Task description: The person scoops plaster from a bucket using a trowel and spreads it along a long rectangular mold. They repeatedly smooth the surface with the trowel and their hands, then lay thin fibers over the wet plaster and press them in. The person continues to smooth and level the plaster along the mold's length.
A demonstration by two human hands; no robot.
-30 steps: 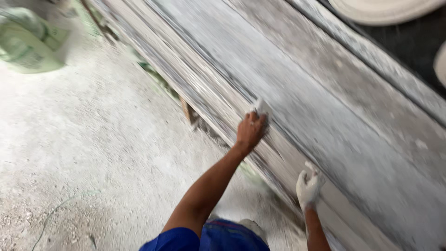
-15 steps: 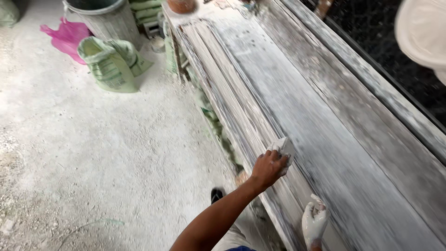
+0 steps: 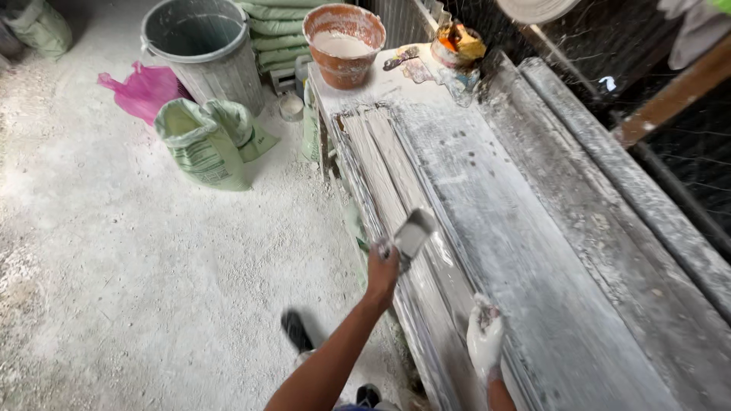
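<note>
My left hand (image 3: 383, 271) grips a flat metal scraper (image 3: 413, 231) whose blade rests on the long moulded plaster strips (image 3: 381, 164) along the near edge of the dusty workbench (image 3: 518, 228). My right hand (image 3: 485, 340), coated in white plaster, rests with bent fingers on the same strips, nearer to me. Whether it holds anything is unclear. The strips run from beside me to the bench's far end.
An orange bucket (image 3: 344, 43) of white plaster and small paint-stained containers (image 3: 455, 47) stand at the bench's far end. On the gritty floor to the left are a grey bin (image 3: 204, 47), green sacks (image 3: 205, 141) and a pink bag (image 3: 145, 89). My shoe (image 3: 295, 329) is beside the bench.
My view has tilted up toward the far end, revealing the buckets and sacks. My left hand has slid along the strips and the scraper blade now shows clearly.
</note>
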